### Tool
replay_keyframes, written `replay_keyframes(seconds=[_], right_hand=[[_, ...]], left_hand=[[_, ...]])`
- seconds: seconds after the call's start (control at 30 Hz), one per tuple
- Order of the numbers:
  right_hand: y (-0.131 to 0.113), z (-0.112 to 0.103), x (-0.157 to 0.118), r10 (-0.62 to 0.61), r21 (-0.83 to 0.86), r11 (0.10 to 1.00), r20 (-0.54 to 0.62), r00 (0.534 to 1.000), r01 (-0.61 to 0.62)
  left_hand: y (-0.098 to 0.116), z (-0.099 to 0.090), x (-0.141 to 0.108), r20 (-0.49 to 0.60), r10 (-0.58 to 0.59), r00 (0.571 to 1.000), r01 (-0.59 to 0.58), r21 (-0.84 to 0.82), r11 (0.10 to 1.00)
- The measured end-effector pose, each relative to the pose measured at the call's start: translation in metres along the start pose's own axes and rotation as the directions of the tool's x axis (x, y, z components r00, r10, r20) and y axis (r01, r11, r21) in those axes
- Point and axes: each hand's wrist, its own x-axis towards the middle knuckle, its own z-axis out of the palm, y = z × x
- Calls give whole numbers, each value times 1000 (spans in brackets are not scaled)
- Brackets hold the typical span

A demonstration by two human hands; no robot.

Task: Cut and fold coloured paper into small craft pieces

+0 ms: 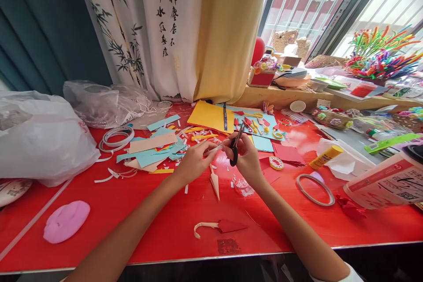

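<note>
Translucent strip (214, 150) is pinched by closed fingers of the left hand (194, 161) above the red table (158, 233); black-handled scissors (235, 147) are gripped in the curled right hand (248, 156). A hooked handle (208, 224) is already joined to the red paper cone (230, 226); the peach cone (215, 184) seems unfinished.

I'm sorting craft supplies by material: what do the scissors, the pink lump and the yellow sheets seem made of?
Scissors: likely metal blades, greyish, with smooth black handles, probably plastic.
Pink lump: perhaps modelling clay, with a matte surface and soft, rounded, uneven edges; putty is possible too.
Yellow sheets: probably matte paper or thin card, lying flat with straight edges.
</note>
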Motion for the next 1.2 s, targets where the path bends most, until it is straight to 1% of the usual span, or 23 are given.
replay_keyframes(seconds=[0.1,0.2,0.27,0.4,0.47,0.6,0.7,0.77,0.8,0.87,0.97,1.03,1.1,1.17,1.2], right_hand=[[-2,1,-2,-15,16,1000,12,1000,15],[-3,4,-5,-51,14,999,42,998,50],[-5,5,-6,-66,11,998,61,996,65],[-9,4,-5,-60,19,998,63,996,59],[-10,3,-5,-59,1,998,58,997,59],[-10,4,-6,-90,-55,994,66,994,94],[-10,4,-8,-115,-37,992,88,989,119],[-9,3,-10,-155,-39,986,111,982,161],[-8,2,-11,-190,-61,978,121,974,198],[-6,0,-13,-281,-163,939,148,948,303],[-1,-3,-16,-392,-336,827,231,890,451],[0,-4,-17,-436,-377,774,266,860,509],[-1,-4,-17,-497,-382,741,242,834,552],[-3,-6,-16,-559,-386,715,185,808,583],[-4,-6,-15,-568,-398,712,157,808,578]], left_hand=[[1,-2,0,9,-72,997,73,-63,995],[-2,-3,1,-11,-152,988,149,-138,979],[-5,-3,2,-24,-178,984,171,-182,968],[-7,-5,3,-27,-171,985,158,-269,950],[-6,-6,4,-50,-165,985,144,-286,947],[-6,-8,5,-93,-153,984,120,-290,949],[-7,-8,6,-118,-177,977,141,-265,954],[-6,-9,5,-133,-200,971,163,-244,956],[-5,-8,5,-141,-207,968,170,-235,957],[-2,-8,3,-157,-205,966,169,-214,962],[3,-8,1,-178,-180,967,146,-188,971],[4,-9,1,-187,-172,967,137,-186,973],[1,-10,2,-205,-189,960,150,-192,970],[-3,-12,4,-238,-232,943,179,-224,958],[-5,-13,5,-256,-255,932,190,-253,949]])
